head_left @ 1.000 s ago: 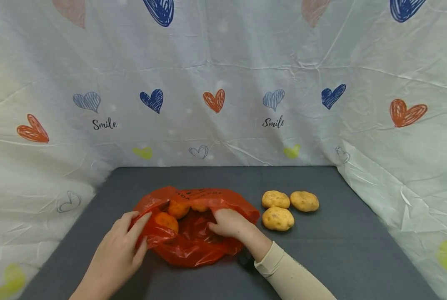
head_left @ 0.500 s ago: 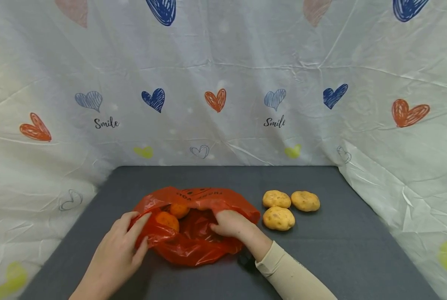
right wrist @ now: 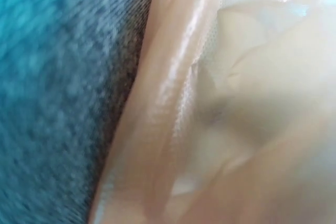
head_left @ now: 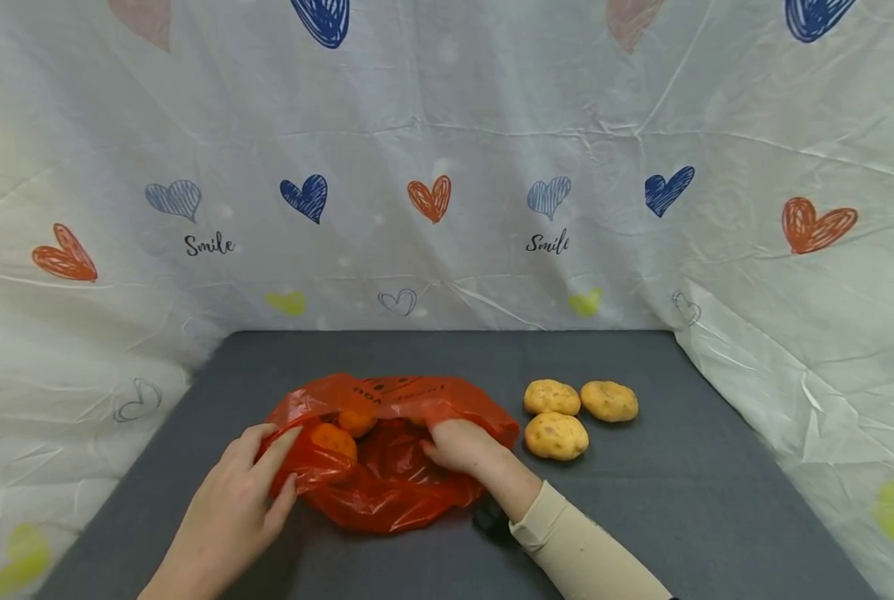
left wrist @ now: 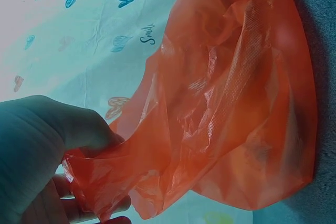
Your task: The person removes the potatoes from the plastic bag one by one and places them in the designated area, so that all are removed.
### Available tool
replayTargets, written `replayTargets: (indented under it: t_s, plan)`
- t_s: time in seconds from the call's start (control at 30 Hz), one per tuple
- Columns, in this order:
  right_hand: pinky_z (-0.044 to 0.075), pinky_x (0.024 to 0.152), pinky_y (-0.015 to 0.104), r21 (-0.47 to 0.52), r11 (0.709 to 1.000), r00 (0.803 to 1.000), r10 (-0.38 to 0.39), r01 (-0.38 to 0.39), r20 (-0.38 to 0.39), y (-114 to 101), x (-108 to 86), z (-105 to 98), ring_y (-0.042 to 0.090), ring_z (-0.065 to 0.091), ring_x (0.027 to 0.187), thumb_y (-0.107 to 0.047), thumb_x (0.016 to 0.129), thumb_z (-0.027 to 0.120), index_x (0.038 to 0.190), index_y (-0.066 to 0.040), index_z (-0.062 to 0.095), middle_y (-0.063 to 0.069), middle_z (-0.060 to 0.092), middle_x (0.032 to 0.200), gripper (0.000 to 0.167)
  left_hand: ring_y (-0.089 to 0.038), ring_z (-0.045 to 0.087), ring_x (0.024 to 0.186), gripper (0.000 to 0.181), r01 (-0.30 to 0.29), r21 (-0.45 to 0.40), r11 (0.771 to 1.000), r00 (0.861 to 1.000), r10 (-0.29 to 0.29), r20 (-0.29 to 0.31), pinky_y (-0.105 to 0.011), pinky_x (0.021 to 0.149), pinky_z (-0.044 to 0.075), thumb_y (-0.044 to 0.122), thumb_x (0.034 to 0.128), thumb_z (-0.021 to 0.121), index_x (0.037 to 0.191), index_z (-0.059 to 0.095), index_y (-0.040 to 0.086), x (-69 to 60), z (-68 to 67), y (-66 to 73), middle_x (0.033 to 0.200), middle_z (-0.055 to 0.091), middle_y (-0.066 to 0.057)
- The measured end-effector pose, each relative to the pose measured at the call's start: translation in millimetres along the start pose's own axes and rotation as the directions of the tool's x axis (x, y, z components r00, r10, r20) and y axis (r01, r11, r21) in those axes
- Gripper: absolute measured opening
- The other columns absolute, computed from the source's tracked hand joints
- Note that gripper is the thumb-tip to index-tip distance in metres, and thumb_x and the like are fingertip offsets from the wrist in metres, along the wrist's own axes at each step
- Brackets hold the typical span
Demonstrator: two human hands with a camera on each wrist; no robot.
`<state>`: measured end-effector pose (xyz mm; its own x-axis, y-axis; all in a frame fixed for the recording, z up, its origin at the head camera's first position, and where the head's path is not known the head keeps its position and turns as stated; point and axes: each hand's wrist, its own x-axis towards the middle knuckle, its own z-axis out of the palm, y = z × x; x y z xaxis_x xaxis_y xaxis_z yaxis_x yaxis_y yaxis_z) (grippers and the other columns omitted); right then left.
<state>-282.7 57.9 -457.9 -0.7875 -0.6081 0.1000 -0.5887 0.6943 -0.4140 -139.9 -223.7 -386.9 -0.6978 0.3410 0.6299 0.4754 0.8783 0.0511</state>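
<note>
Bag (head_left: 387, 510), red plastic, lies on the grey table (head_left: 686, 517), two orange fruits (head_left: 332, 442) showing inside, left of its middle. My left hand (head_left: 229, 492) pinches its left rim. My right hand (head_left: 465, 452) is inside its right part, fingers hidden; I cannot tell their state. Three potatoes (head_left: 556, 437) lie right of the bag. Its upside-down black print (head_left: 367, 398) partly reads "YOU". Behind the bag, the backdrop (head_left: 476, 108) reads "Smile" twice.

One surface (head_left: 679, 517) is bearing three potatoes (head_left: 556, 437) and one red plastic bag (head_left: 390, 510), where at least two orange fruits (head_left: 334, 440) are showing.
</note>
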Motion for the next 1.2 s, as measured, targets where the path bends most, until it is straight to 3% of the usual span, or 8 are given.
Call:
replayTargets:
  t_s: [0.1,0.27,0.43,0.83,0.93,1.07,1.13,1.2]
  plan:
    - [0.056,0.074,0.035,-0.037,0.999,1.0,-0.002,0.001,-0.013,-1.3,1.8,1.7,0.019,0.07,0.082,-0.017,0.097,0.07,0.129,-0.009,0.064,0.004,0.071,0.092,0.034,-0.038,0.059,0.095,0.057,-0.006,0.0,1.0,1.0,0.006,-0.01,-0.052,0.072,0.054,0.01,0.0713,0.08,0.125,0.067,-0.003,-1.2,-0.6,-0.3,0.114,0.058,-0.021]
    - [0.057,0.066,0.039,-0.117,0.993,0.994,0.003,-0.016,-0.108,-3.3,7.2,4.6,0.025,0.07,0.073,-0.023,0.098,0.07,0.102,-0.008,0.068,0.005,0.068,0.077,0.016,-0.038,0.059,0.095,0.056,-0.027,-0.002,1.0,0.999,0.027,-0.019,-0.052,0.072,0.053,0.01,0.0727,0.079,0.126,0.066,-0.003,0.1,-0.8,-2.0,0.114,0.058,-0.021]
    - [0.056,0.061,0.04,-0.114,0.993,0.98,0.004,-0.027,-0.198,-5.3,12.5,6.2,0.027,0.069,0.07,-0.023,0.097,0.071,0.103,-0.007,0.067,0.007,0.066,0.074,0.017,-0.038,0.059,0.095,0.056,-0.027,0.005,1.0,0.999,0.027,-0.017,-0.052,0.071,0.053,0.01,0.0728,0.078,0.126,0.067,-0.003,0.8,-2.5,-1.6,0.114,0.058,-0.02]
    - [0.04,0.055,0.03,0.172,0.981,0.995,0.101,-0.094,-0.028,-12.5,6.6,-6.0,0.012,0.044,0.052,-0.023,0.088,0.075,0.082,-0.011,0.064,-0.006,0.046,0.056,0.017,-0.037,0.059,0.093,0.055,-0.025,0.004,1.0,0.999,0.025,-0.028,-0.051,0.071,0.052,0.009,0.0731,0.075,0.126,0.066,-0.004,-2.8,-5.8,1.7,0.113,0.057,-0.019]
    - [0.041,0.058,0.028,0.224,0.974,1.0,0.031,-0.03,-0.002,-16.2,0.2,-14.6,0.011,0.048,0.058,-0.021,0.086,0.076,0.102,-0.012,0.073,-0.007,0.056,0.067,0.019,-0.037,0.058,0.093,0.055,-0.026,0.003,1.0,0.999,0.026,-0.032,-0.051,0.07,0.052,0.009,0.0726,0.075,0.125,0.066,-0.004,-3.2,-5.7,1.5,0.112,0.057,-0.02]
    - [0.049,0.077,0.028,0.219,0.97,0.994,-0.105,0.102,0.002,-19.0,-11.7,-27.0,0.011,0.058,0.087,-0.019,0.086,0.076,0.144,-0.02,0.061,-0.004,0.068,0.117,0.06,-0.037,0.058,0.092,0.056,-0.032,-0.002,1.0,0.999,0.031,-0.036,-0.051,0.07,0.052,0.009,0.0719,0.076,0.125,0.067,-0.005,-2.9,-5.4,1.0,0.112,0.057,-0.02]
    - [0.049,0.083,0.028,0.214,0.966,0.989,-0.15,0.147,-0.001,-19.5,-20.2,-33.4,0.011,0.058,0.098,-0.02,0.087,0.075,0.149,-0.022,0.057,-0.002,0.063,0.132,0.065,-0.038,0.058,0.092,0.055,-0.036,-0.004,0.999,0.999,0.035,-0.038,-0.051,0.07,0.052,0.009,0.0724,0.076,0.125,0.067,-0.005,-2.6,-4.9,0.6,0.112,0.057,-0.02]
    - [0.049,0.08,0.029,0.224,0.959,0.984,-0.176,0.172,-0.002,-19.2,-29.7,-39.6,0.012,0.056,0.096,-0.023,0.089,0.073,0.151,-0.025,0.055,-0.002,0.062,0.131,0.065,-0.038,0.058,0.092,0.055,-0.039,-0.006,0.999,0.999,0.039,-0.038,-0.051,0.07,0.052,0.01,0.0732,0.076,0.125,0.066,-0.004,-2.3,-4.2,0.1,0.111,0.057,-0.021]
